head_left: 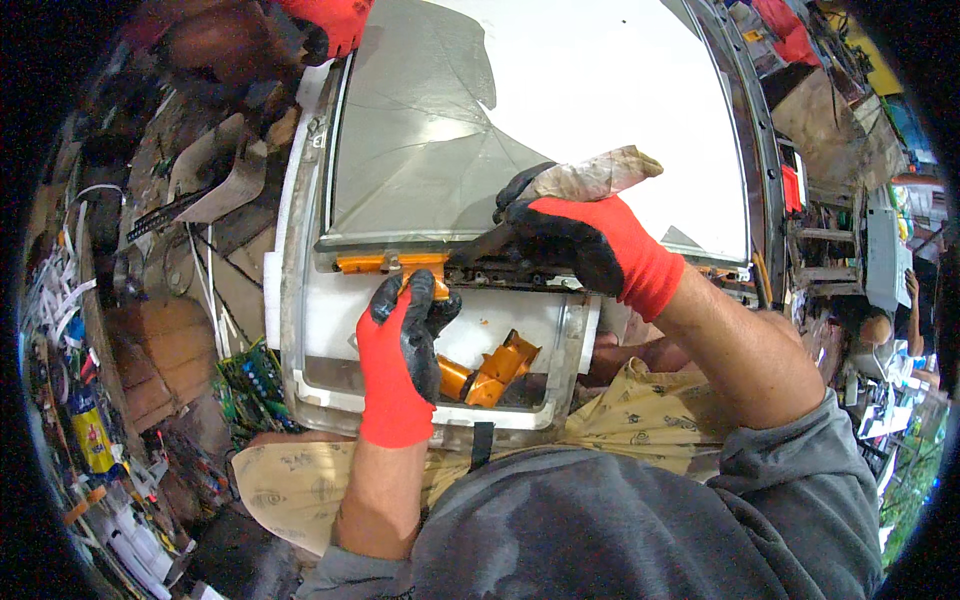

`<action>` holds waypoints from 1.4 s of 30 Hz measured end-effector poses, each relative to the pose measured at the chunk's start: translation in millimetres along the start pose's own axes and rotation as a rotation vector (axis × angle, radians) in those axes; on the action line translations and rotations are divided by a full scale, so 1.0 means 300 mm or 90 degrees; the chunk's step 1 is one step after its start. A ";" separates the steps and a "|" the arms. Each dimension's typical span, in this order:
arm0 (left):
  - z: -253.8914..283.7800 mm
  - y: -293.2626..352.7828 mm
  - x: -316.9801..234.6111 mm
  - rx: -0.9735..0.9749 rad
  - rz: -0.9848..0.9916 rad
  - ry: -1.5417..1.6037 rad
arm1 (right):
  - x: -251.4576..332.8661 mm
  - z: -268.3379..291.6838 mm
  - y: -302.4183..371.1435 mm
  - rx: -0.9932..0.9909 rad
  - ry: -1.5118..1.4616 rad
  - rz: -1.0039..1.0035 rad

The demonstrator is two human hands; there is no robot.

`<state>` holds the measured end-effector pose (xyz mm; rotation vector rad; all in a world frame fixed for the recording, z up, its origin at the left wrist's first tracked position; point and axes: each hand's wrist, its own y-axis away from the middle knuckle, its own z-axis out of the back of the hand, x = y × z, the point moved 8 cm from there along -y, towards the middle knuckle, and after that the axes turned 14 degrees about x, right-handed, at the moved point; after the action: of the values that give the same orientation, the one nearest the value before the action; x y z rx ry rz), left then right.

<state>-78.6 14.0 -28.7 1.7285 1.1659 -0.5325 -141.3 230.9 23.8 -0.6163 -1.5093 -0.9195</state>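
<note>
My left hand (405, 335), in a red and black glove, is closed at the lower edge of a flat display panel (420, 185). Its fingers pinch a strip of orange film (425, 268) that runs along that edge. My right hand (600, 245), gloved alike, grips a tool with a pale wrapped handle (600, 175). The tool's dark, narrow end reaches left toward the orange strip; its exact shape is hard to make out. Grey cracked film covers the panel's left part, and bright white shows on the right. Loose folded orange film (500, 370) lies below the edge.
A pale frame (300, 300) lies under the panel, near my lap. Another person's red-gloved hand (335, 22) is at the panel's far left corner. Green circuit boards (250, 385), white strips (65, 300) and scrap crowd the left. A wooden rack (828, 235) stands at right.
</note>
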 end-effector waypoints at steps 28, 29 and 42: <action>-0.010 0.016 -0.025 0.049 -0.021 -0.050 | -0.067 -0.037 -0.003 -0.144 -0.460 -0.118; -0.009 0.016 -0.023 0.048 -0.022 -0.045 | -0.076 -0.030 -0.004 -0.129 -0.444 -0.127; 0.038 0.013 0.013 0.015 0.018 -0.107 | -0.099 -0.024 -0.017 -0.047 -0.530 -0.069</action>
<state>-71.6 5.4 -35.0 1.6829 1.0187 -0.6640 -136.8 226.1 -6.4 -1.0586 -2.2668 -0.8399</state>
